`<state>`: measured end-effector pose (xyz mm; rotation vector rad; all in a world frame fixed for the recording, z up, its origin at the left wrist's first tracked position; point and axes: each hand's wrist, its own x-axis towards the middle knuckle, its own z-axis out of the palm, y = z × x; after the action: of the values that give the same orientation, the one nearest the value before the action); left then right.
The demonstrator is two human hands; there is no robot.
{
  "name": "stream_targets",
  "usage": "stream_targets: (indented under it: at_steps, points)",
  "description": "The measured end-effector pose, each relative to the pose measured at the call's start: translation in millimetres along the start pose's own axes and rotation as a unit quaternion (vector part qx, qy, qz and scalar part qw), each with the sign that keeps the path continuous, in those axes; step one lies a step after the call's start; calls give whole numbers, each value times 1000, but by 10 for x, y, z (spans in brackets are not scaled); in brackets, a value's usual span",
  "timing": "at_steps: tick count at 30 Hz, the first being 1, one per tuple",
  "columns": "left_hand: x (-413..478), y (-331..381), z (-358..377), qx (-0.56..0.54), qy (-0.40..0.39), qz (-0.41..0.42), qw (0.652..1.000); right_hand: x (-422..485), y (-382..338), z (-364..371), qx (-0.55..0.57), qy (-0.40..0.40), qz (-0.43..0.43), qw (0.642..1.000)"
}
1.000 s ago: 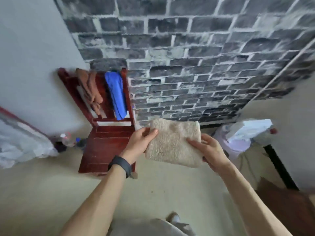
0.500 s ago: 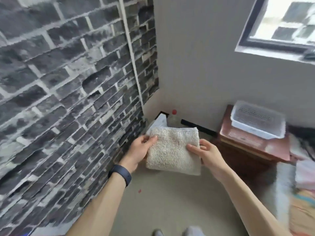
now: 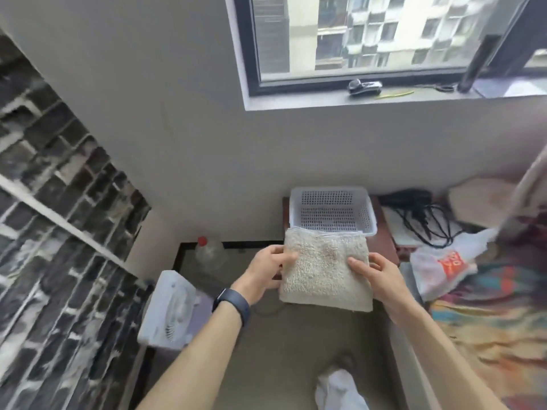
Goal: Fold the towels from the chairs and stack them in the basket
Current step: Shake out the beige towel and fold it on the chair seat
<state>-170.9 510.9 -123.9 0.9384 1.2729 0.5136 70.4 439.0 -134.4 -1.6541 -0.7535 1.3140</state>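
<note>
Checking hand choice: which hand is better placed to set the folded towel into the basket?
Probably right. Both hands grip the folded towel, but the right hand sits nearer the white basket than the left hand.

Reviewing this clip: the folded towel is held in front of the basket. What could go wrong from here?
1. The folded beige towel is pinched only at its side edges by the left hand and right hand; the fold may sag open on release.
2. It looks about as wide as the white basket, so it could catch on the rim.
3. The basket sits near the front of the small wooden table; a push might shift it.
</note>
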Motion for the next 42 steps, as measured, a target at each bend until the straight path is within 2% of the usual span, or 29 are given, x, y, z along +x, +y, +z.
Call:
stream_targets:
  at_steps: [3,7,14,18,23,31,37,42]
  points:
    - [589,228,226,-12,0,-26,1000,675,-83,-237,-10,0,22,1000]
    - [1286,426,430,7,46,-67,997,1398,-200,-381,-16,-12,61,998]
    - [2305,614,384,52,82,-138,986,2505,-290,-280,-90,-26,102,990]
    - [2894,628,304,127,74,-162,976,2992,-242,-157,-102,-36,156,982]
    - [3496,608,347,229,42,-159,959,3469,-103,-81,-133,-13,195,972]
    - [3967,396,471,436,107,-102,888,4004,307,99,-166,12,230,959]
    - [4227,277,639,550,91,-88,826,4305,606,160,-193,18,230,954]
    - [4294,251,660,558,70,-98,821,4399,758,172,-227,9,207,952]
